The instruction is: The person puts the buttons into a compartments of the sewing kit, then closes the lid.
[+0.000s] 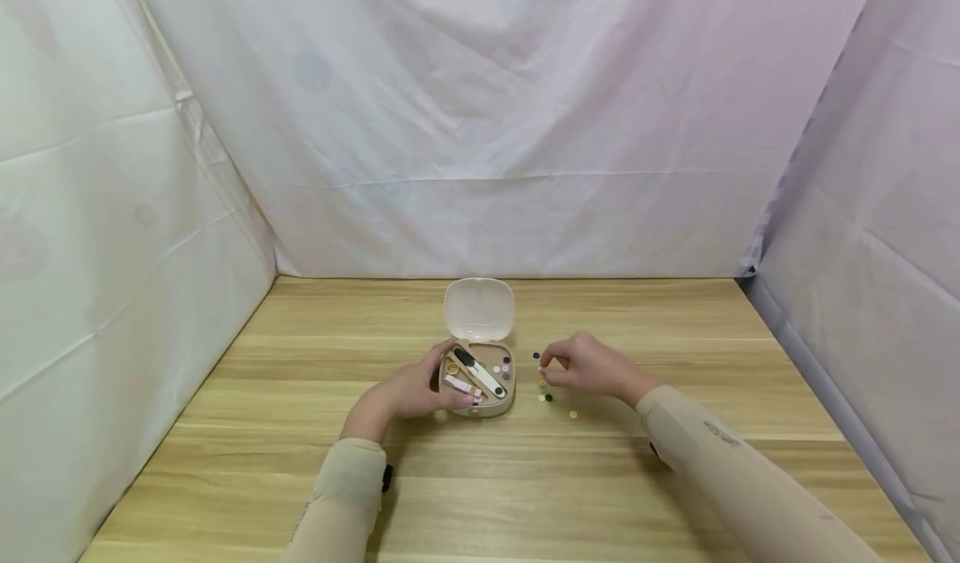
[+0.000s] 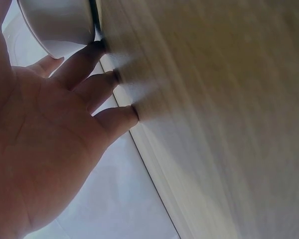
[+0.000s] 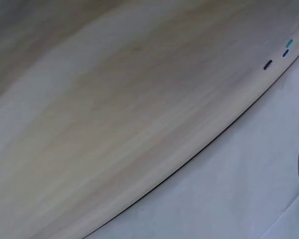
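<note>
A small beige sewing box (image 1: 480,411) stands with its pale lid (image 1: 479,309) raised at the back. My left hand (image 1: 408,390) grips its left side, thumb at the front corner; in the left wrist view the other fingers (image 2: 97,92) spread down to the tabletop. Inside, a black-and-white tool like thread snips (image 1: 480,373) lies diagonally. Left of it are a yellow ring (image 1: 452,368) and a pink-white strip (image 1: 459,385); several buttons (image 1: 506,376) lie in the right compartment. My right hand (image 1: 592,367) pinches a small pale button (image 1: 540,369) between thumb and forefinger, right of the box.
Loose buttons lie on the wooden table (image 1: 645,496) beneath and around my right hand: a dark blue button (image 1: 536,355), a yellow button (image 1: 573,414), a green button (image 1: 549,397) and others. White cloth (image 1: 480,130) hangs behind the table and along both sides.
</note>
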A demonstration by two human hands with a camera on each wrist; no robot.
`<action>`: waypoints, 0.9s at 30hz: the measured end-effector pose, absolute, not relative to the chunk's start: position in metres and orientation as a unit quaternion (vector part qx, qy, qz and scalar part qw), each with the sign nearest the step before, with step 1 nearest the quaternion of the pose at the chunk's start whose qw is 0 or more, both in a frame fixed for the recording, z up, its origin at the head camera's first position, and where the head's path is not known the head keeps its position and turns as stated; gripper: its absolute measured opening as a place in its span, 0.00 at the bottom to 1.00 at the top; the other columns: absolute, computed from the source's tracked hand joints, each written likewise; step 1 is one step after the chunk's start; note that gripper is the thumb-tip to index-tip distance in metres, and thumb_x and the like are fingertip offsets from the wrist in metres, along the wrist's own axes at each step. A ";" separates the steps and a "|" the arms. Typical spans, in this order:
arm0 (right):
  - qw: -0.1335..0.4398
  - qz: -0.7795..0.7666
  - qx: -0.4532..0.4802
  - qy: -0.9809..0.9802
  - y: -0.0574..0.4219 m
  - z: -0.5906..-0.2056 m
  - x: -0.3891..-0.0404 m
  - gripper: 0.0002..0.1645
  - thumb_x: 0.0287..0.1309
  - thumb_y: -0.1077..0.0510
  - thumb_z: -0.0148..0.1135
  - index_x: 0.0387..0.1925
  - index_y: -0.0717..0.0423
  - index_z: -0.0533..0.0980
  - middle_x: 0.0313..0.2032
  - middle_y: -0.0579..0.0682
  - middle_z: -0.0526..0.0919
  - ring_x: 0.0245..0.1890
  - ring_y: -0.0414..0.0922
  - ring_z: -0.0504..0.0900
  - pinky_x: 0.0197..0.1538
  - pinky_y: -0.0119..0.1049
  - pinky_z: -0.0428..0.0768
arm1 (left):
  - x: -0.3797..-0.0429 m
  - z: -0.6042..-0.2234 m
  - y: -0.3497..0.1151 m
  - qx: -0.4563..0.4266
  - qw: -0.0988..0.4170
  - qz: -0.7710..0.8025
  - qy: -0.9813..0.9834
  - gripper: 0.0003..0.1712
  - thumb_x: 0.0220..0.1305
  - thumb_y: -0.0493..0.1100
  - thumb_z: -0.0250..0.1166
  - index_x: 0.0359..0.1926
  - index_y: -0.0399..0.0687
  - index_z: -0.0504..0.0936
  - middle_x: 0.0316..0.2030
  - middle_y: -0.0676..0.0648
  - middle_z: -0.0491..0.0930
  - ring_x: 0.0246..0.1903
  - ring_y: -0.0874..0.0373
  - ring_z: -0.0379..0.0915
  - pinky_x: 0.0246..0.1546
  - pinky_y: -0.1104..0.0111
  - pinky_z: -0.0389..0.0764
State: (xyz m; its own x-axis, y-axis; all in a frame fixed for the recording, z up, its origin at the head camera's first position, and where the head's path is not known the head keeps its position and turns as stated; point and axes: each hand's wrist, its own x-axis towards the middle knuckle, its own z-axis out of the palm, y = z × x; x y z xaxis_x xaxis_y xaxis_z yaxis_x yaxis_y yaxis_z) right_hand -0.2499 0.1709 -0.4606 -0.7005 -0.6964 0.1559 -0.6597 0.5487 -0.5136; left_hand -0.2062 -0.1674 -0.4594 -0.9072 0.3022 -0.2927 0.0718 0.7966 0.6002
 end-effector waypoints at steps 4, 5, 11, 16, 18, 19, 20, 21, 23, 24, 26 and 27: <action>0.036 -0.275 -0.386 0.880 0.161 -0.456 -0.255 0.06 0.67 0.59 0.70 0.41 0.54 0.89 0.15 0.35 0.69 0.16 0.28 0.60 0.21 0.24 0.62 | -0.207 -0.460 -0.167 0.095 0.192 0.305 0.928 0.66 0.56 0.74 0.75 0.86 0.71 0.47 0.78 0.33 0.67 0.75 0.32 0.67 0.76 0.39 0.69; 0.036 -0.275 -0.387 0.880 0.158 -0.455 -0.256 0.06 0.67 0.59 0.69 0.41 0.55 0.89 0.15 0.35 0.69 0.16 0.28 0.60 0.21 0.24 0.62 | -0.207 -0.459 -0.167 0.095 0.192 0.306 0.928 0.66 0.56 0.74 0.75 0.86 0.71 0.47 0.78 0.33 0.67 0.75 0.32 0.67 0.76 0.39 0.69; 0.040 -0.261 -0.379 0.887 0.140 -0.450 -0.261 0.07 0.68 0.58 0.68 0.42 0.55 0.88 0.20 0.41 0.78 0.18 0.30 0.64 0.24 0.25 0.66 | -0.207 -0.459 -0.166 0.094 0.192 0.308 0.927 0.66 0.56 0.73 0.76 0.86 0.70 0.48 0.77 0.33 0.68 0.75 0.33 0.67 0.75 0.39 0.69; 0.037 -0.243 -0.386 0.889 0.127 -0.447 -0.265 0.07 0.68 0.57 0.69 0.42 0.55 0.89 0.18 0.38 0.74 0.18 0.30 0.63 0.23 0.25 0.65 | -0.207 -0.459 -0.166 0.097 0.192 0.308 0.927 0.66 0.56 0.73 0.76 0.86 0.69 0.48 0.77 0.33 0.69 0.74 0.33 0.68 0.75 0.39 0.70; 0.032 -0.236 -0.395 0.887 0.122 -0.446 -0.267 0.07 0.67 0.57 0.70 0.42 0.54 0.89 0.16 0.37 0.68 0.17 0.30 0.61 0.22 0.25 0.61 | -0.206 -0.459 -0.166 0.098 0.190 0.308 0.927 0.66 0.57 0.73 0.76 0.86 0.68 0.48 0.76 0.32 0.70 0.74 0.33 0.69 0.74 0.38 0.71; 0.029 -0.234 -0.400 0.886 0.120 -0.446 -0.268 0.06 0.67 0.57 0.71 0.42 0.54 0.89 0.15 0.36 0.67 0.16 0.30 0.60 0.22 0.25 0.60 | -0.206 -0.459 -0.167 0.100 0.189 0.307 0.927 0.66 0.57 0.73 0.76 0.86 0.68 0.48 0.76 0.32 0.70 0.73 0.33 0.70 0.73 0.38 0.71; 0.025 -0.231 -0.405 0.884 0.118 -0.446 -0.269 0.06 0.66 0.57 0.71 0.42 0.54 0.89 0.15 0.35 0.66 0.16 0.29 0.60 0.22 0.24 0.59 | -0.207 -0.460 -0.166 0.099 0.190 0.306 0.928 0.66 0.57 0.73 0.76 0.86 0.69 0.48 0.76 0.32 0.70 0.73 0.33 0.70 0.74 0.39 0.71; 0.023 -0.229 -0.409 0.883 0.117 -0.447 -0.269 0.06 0.66 0.57 0.71 0.41 0.54 0.89 0.15 0.35 0.66 0.16 0.29 0.59 0.21 0.24 0.59 | -0.207 -0.460 -0.166 0.099 0.190 0.305 0.928 0.66 0.57 0.73 0.75 0.86 0.69 0.48 0.76 0.33 0.70 0.73 0.34 0.70 0.74 0.39 0.71; 0.022 -0.226 -0.415 0.881 0.113 -0.447 -0.271 0.07 0.67 0.57 0.70 0.41 0.54 0.89 0.15 0.35 0.66 0.16 0.28 0.58 0.21 0.23 0.58 | -0.207 -0.460 -0.166 0.097 0.189 0.304 0.928 0.66 0.57 0.74 0.75 0.86 0.69 0.48 0.76 0.33 0.70 0.73 0.34 0.70 0.73 0.39 0.72; 0.021 -0.227 -0.418 0.879 0.112 -0.448 -0.272 0.07 0.66 0.57 0.70 0.41 0.54 0.89 0.16 0.35 0.67 0.16 0.28 0.59 0.21 0.23 0.58 | -0.207 -0.460 -0.166 0.097 0.189 0.304 0.929 0.66 0.56 0.74 0.75 0.86 0.70 0.48 0.76 0.33 0.70 0.73 0.34 0.70 0.73 0.39 0.72; 0.026 -0.224 -0.420 0.879 0.110 -0.448 -0.272 0.07 0.67 0.58 0.68 0.41 0.55 0.89 0.16 0.36 0.69 0.17 0.28 0.59 0.22 0.23 0.60 | -0.207 -0.461 -0.166 0.097 0.188 0.305 0.928 0.66 0.56 0.74 0.75 0.86 0.70 0.48 0.76 0.34 0.70 0.73 0.35 0.70 0.73 0.40 0.72; 0.031 -0.224 -0.419 0.879 0.109 -0.448 -0.272 0.08 0.67 0.58 0.68 0.41 0.55 0.89 0.17 0.37 0.70 0.17 0.29 0.60 0.22 0.23 0.60 | -0.207 -0.461 -0.166 0.097 0.188 0.306 0.928 0.66 0.56 0.74 0.75 0.86 0.70 0.48 0.76 0.33 0.70 0.73 0.35 0.70 0.73 0.40 0.72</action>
State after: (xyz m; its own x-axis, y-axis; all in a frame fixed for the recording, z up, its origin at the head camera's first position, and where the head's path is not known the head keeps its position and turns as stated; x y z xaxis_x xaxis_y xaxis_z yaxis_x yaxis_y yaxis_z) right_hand -0.2723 0.1088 -0.4476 -0.6471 -0.7508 0.1325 -0.7228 0.5490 -0.4197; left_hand -0.2072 -0.1658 -0.4609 -0.9103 0.2958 -0.2897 0.0653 0.7936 0.6049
